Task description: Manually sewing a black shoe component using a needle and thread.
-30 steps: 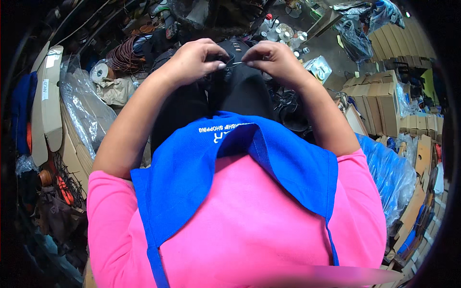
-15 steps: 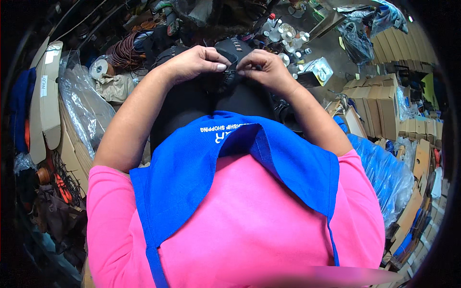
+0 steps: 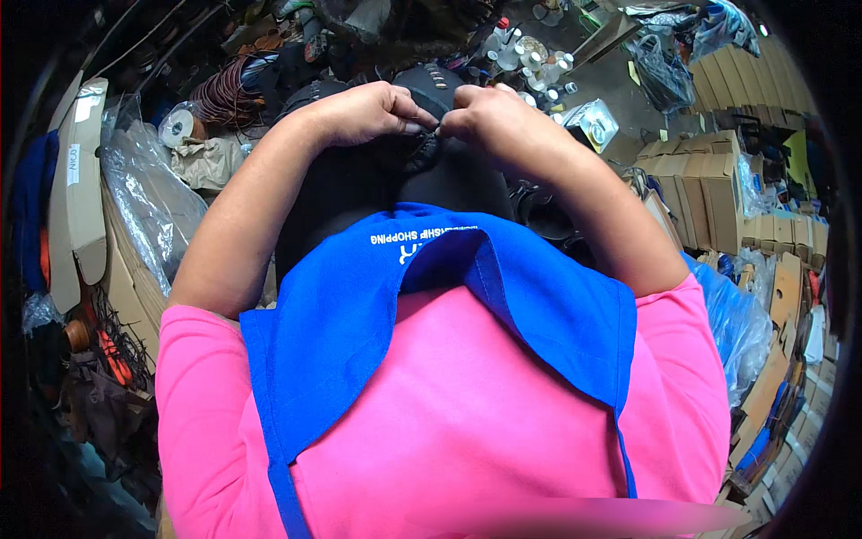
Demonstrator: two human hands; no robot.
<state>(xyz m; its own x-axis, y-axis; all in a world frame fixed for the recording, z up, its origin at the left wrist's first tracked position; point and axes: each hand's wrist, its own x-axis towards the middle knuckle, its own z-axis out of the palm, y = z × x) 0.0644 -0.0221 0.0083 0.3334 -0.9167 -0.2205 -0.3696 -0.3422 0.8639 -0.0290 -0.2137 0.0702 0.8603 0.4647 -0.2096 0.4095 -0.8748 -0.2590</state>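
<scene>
Over my knees, my left hand is closed in a pinch on the edge of a black, leather-like piece with a rounded, ridged rim. My right hand meets it at that same edge, fingers curled together and the fingertips close to those of the left. What the right fingers pinch is too small and too hidden to name. Most of the black piece blends into my dark trousers. A blue apron covers my lap.
Several bottles and a clear plastic container stand on the floor ahead to the right. Cardboard boxes are stacked at the right. Leftward lie a white spool, coiled brown cord and plastic sheeting.
My right hand has turned over, its back now facing up and its elbow swung outward. The fingers have curled in tighter. My left hand keeps its pinch in nearly the same place.
</scene>
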